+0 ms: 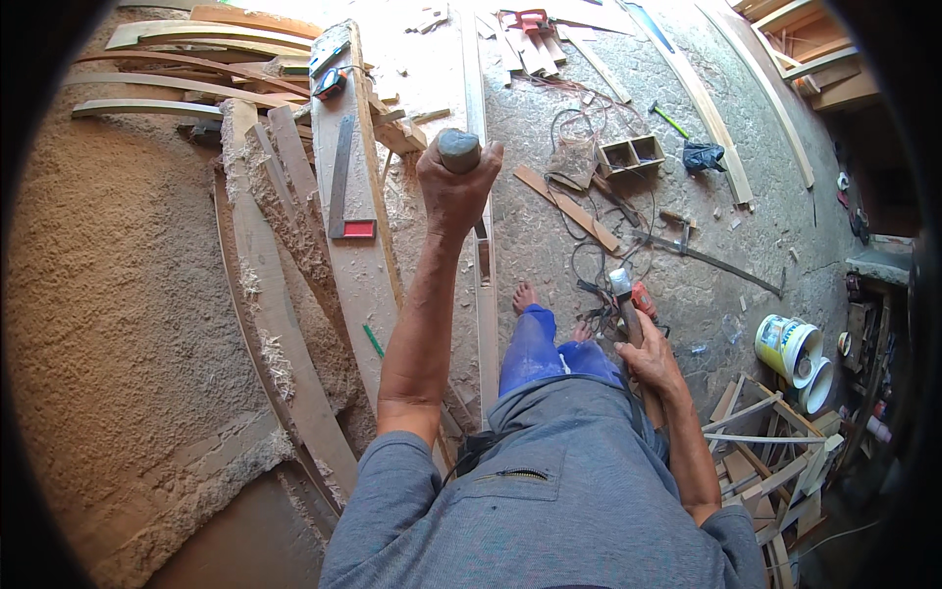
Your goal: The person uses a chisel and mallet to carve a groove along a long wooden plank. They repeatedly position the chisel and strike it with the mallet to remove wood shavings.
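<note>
My left hand (pixel 457 191) is a fist wrapped around the handle of a chisel (pixel 459 150), whose grey rounded butt faces up. A short piece of its dark blade shows below the hand, against a long narrow wooden beam (pixel 483 339). Just nearer than the blade, a dark rectangular slot (pixel 484 263) is cut into the beam; whether the tip touches wood I cannot tell. Low at my right side, my right hand (pixel 651 355) grips a hammer (pixel 621 285) by its wooden handle, metal head upward. The hammer is apart from the chisel.
Left of the beam, a plank (pixel 363 265) carries a try square (pixel 345 187) and a tape measure (pixel 331 83). Sawdust (pixel 118 275) heaps at far left. Cables, a wooden box (pixel 630 155), a bar clamp (pixel 721 263), white buckets (pixel 785 348) and wood scraps (pixel 785 442) lie right.
</note>
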Demonstrator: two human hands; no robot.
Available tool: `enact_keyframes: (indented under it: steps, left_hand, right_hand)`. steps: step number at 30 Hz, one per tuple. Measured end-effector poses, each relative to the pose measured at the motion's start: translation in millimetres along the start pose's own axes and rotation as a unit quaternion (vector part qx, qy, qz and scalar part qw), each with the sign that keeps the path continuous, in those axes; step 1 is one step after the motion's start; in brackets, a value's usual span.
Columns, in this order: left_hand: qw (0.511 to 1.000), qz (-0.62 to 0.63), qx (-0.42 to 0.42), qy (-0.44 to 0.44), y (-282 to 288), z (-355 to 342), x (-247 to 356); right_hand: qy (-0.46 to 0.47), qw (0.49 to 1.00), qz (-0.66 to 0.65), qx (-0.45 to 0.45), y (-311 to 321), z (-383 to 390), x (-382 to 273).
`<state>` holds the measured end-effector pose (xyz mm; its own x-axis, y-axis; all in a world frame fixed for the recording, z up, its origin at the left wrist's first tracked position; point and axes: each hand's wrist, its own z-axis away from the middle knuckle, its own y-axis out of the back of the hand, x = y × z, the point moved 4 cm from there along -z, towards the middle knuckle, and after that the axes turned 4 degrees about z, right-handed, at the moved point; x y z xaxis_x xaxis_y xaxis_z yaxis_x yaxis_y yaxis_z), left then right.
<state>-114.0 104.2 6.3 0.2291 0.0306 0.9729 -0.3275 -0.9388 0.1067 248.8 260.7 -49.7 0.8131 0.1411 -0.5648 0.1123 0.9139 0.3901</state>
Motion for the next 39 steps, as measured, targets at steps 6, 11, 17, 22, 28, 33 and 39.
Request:
enact_keyframes:
  steps: [6,11,17,22,28,33,39]
  left_hand:
    - [0.999,-0.013,0.050,-0.015,0,0,-3]
    - [0.995,0.035,0.094,0.006,13,5,-7]
    - [0.999,0.004,0.021,-0.034,-1,10,1]
    - [0.999,0.021,0.039,-0.007,8,5,-5]
    - [0.996,-0.060,0.042,-0.052,-7,6,7]
    - [0.997,-0.047,0.028,-0.046,0,6,-1]
    - [0.993,-0.011,0.116,-0.036,22,8,-8]
  right_hand:
    - [0.045,0.999,0.015,0.025,-3,-6,15]
    - [0.049,0.998,0.018,0.029,-6,-14,23]
    - [0.055,0.998,0.006,0.006,-4,-21,-9]
    - [0.092,0.992,-0.081,-0.027,-1,-13,-64]
    - [0.195,0.969,-0.148,-0.031,4,12,-151]
    - [0.418,0.902,0.057,0.092,35,45,-230]
    - [0.579,0.783,0.042,0.221,77,98,-305]
